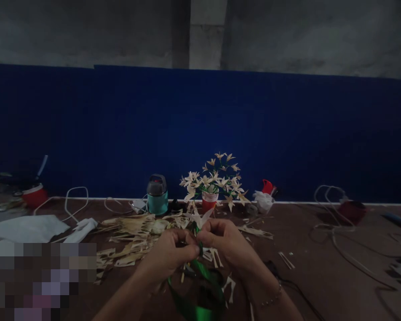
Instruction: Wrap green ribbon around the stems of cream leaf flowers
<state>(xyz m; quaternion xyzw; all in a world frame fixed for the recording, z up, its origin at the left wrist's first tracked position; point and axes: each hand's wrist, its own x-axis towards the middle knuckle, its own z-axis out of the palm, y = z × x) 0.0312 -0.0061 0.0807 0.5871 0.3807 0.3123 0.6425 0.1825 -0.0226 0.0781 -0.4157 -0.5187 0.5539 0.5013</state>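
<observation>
Two bare hands meet in the middle of my view: the left hand and the right hand both have thumb and fingers pinched on the green stem just under a white flower. The flower points up, in front of a red cup of pale flowers. I see green ribbon below the hands and dry scraps on the brown table.

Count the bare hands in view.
2: the left hand, at picture left below the white flower, and the right hand, close under the flower at right. Pixelation at lower left may hide others.
</observation>
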